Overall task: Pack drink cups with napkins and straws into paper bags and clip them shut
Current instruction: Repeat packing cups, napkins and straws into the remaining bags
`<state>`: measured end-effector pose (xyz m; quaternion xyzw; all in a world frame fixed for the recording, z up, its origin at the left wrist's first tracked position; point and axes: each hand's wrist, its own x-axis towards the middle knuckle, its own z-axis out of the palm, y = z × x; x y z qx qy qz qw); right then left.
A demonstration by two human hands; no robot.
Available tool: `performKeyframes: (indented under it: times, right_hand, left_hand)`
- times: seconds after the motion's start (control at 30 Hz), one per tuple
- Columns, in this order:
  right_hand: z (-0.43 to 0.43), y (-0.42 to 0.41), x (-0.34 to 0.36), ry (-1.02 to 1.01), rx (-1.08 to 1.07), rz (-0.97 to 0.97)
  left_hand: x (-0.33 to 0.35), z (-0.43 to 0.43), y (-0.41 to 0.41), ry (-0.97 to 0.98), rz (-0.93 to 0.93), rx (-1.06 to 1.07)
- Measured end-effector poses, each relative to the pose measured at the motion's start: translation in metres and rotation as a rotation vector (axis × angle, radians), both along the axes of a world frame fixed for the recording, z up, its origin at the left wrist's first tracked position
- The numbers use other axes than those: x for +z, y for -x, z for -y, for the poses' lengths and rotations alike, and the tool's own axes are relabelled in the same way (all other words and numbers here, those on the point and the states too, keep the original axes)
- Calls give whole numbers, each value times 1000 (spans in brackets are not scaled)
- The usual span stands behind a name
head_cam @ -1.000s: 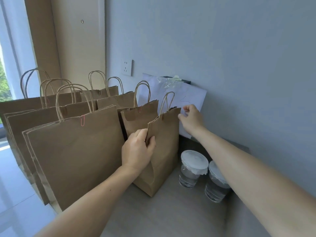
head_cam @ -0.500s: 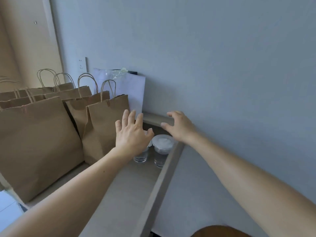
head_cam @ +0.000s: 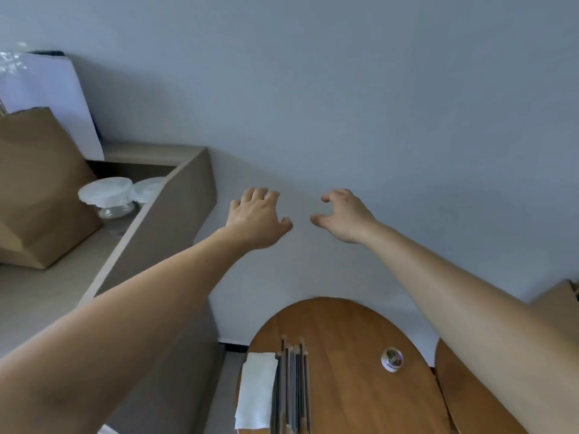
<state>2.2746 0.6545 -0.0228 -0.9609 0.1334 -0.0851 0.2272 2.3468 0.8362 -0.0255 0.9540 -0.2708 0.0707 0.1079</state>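
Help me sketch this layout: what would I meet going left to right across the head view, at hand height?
brown paper bag → lidded cup → second lidded cup → left hand → right hand. The napkin and straws lower down overlap the hands sideways, so they are left out.

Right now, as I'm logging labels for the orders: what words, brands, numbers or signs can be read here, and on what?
None can be read.
White sheet against the wall: no legible writing.
Paper bag: plain, no print visible.
Cup lids: no print visible.
Small round object on the wooden table: too small and blurred to tell.
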Motion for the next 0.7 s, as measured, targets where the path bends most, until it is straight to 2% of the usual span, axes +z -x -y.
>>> performKeyframes:
  times: [0.33, 0.7]
  right_hand:
    - [85, 95, -56, -81, -296, -177]
    - [190, 218, -106, -132, -623, -210]
  left_hand:
    - [-48, 105, 19, -76, -151, -264]
    - [-94, 231, 89, -128, -307, -508]
